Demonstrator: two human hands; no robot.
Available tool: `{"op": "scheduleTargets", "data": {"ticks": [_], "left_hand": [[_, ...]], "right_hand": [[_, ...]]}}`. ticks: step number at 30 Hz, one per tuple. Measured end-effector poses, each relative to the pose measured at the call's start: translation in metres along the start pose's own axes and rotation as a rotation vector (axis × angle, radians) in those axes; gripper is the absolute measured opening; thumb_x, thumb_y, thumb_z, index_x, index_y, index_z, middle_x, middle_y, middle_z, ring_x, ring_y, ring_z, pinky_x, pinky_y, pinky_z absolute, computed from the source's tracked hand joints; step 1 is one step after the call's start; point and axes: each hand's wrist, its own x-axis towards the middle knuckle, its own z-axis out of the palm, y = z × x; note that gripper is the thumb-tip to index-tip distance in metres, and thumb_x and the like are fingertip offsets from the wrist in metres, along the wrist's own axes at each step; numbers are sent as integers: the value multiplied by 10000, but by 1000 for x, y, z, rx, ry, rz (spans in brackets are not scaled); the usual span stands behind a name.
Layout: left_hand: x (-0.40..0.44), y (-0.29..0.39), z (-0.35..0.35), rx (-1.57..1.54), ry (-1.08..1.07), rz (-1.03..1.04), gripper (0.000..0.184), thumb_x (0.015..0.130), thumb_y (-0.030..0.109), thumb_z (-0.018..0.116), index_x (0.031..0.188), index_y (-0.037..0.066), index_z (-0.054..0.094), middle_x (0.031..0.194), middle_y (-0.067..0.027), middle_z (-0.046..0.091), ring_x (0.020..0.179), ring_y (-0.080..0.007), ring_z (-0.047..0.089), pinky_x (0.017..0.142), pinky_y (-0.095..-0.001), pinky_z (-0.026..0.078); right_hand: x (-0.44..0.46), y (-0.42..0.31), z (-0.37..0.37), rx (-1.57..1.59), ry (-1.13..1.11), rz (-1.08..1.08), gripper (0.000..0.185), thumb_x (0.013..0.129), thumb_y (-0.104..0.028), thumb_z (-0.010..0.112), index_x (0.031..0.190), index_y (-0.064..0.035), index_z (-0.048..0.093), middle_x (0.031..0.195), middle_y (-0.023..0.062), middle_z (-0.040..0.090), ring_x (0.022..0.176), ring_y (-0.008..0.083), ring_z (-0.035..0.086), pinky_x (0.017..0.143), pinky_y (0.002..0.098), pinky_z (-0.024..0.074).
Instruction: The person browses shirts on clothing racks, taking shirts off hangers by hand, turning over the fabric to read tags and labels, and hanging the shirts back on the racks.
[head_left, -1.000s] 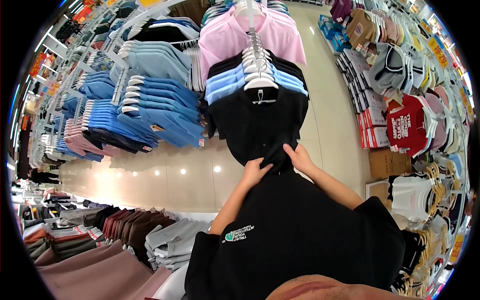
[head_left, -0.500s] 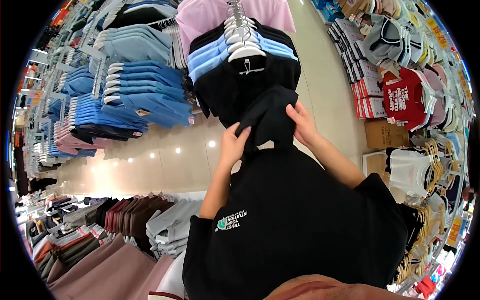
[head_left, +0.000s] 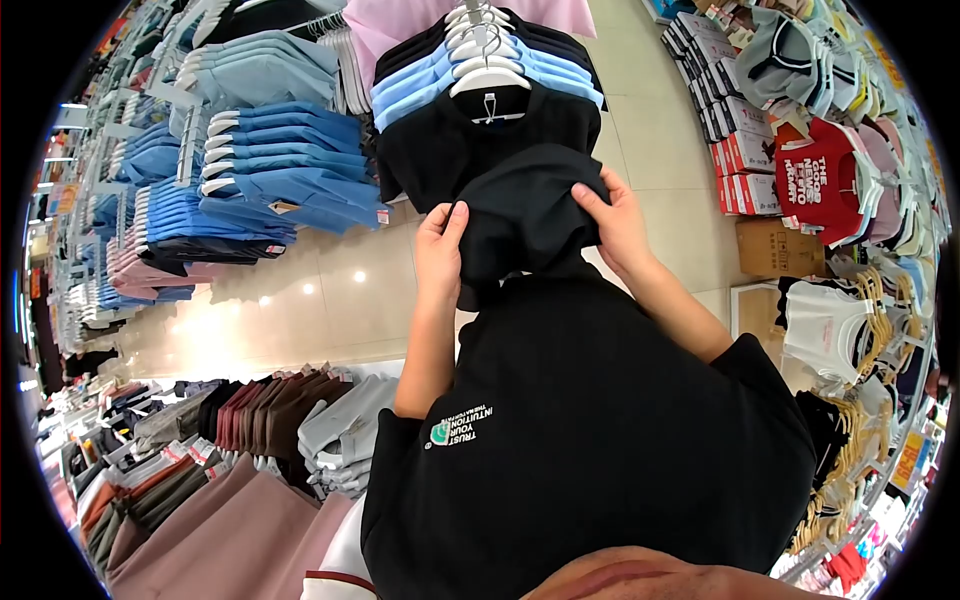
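A black T-shirt (head_left: 530, 205) hangs on a white hanger (head_left: 490, 80) at the front of a rack, its lower part lifted toward me. My left hand (head_left: 440, 240) pinches the cloth at its left edge, thumb on top. On the opposite edge my right hand (head_left: 610, 215) grips the same shirt, thumb pressed on the fabric. Between both hands the cloth is spread and folded over. A small tag (head_left: 490, 105) hangs at the neckline. Behind it are light blue shirts (head_left: 415, 85) and more black ones on white hangers.
Blue shirts (head_left: 290, 185) hang on racks to the left. Brown and grey garments (head_left: 270, 410) are at lower left. On the right stand stacked boxes (head_left: 745, 145), a cardboard carton (head_left: 775, 248), a red T-shirt (head_left: 820, 180) and white tops (head_left: 820, 325). A tiled floor (head_left: 330, 300) lies between.
My left hand has moved left and up, and the right slightly up and right. The shirt's lower cloth, bunched before, is now stretched wider between them.
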Motion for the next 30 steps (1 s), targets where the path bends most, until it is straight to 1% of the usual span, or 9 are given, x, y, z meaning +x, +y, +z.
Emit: {"op": "scheduleTargets", "data": {"ticks": [2,9,11,13,15,16,21,27,30], "left_hand": [[0,-1,-3,34,23,28,185,987,200,670,900,37,658,808,68,600,734,-7,494,681,-172,384],[2,-5,-13,34,13,69,164,984,176,670,945,16,670,828,54,628,756,-15,525,704,-171,402],[0,-5,-8,267,47,131,171,977,157,670,1018,-9,673,889,14,668,814,-46,578,757,-190,442],[-2,-8,-5,460,-3,188,336,951,166,687,1225,-17,621,1081,-93,686,986,-156,638,879,-281,490],[-6,-3,5,752,-19,379,443,916,208,722,1279,-13,595,1223,-140,642,1113,-240,622,957,-331,476],[-11,0,9,746,-68,360,511,868,245,766,1288,6,598,1305,-163,596,1202,-293,585,1018,-370,448],[-30,11,44,618,-425,240,739,806,226,814,1440,42,481,1359,-165,597,1241,-291,578,1037,-376,443],[-26,4,55,607,-342,271,475,857,117,742,1296,0,606,1186,-166,687,1085,-264,662,944,-341,496],[-25,3,47,668,-339,294,333,883,87,704,1201,-6,673,1076,-122,722,983,-198,670,909,-309,499]], "right_hand": [[3,0,-2,45,33,-14,408,950,-72,676,1327,15,546,1168,107,676,1047,154,650,923,289,531],[-2,-23,5,165,83,87,430,976,-51,627,1392,-52,516,1130,95,681,1001,153,667,897,300,551],[-5,-24,8,204,66,99,398,979,-51,620,1370,-60,545,1120,88,682,988,150,668,892,295,552],[-7,-22,11,212,19,115,303,982,-55,618,1285,-38,614,1107,73,686,979,133,663,875,276,548],[-7,-13,17,190,22,107,261,982,-63,624,1240,-32,641,1080,64,690,959,122,661,859,267,546],[-7,-6,18,166,24,98,222,981,-72,631,1195,-26,667,1053,55,694,938,111,659,843,257,543],[-10,18,16,138,25,203,181,976,-100,654,1134,-15,684,958,28,697,866,86,651,796,235,531],[-15,13,20,77,-5,150,179,983,-117,652,1121,-8,685,954,21,696,849,71,641,778,217,520],[-16,16,19,70,2,119,181,986,-128,652,1119,-11,689,955,13,693,846,62,632,777,208,514]]}}
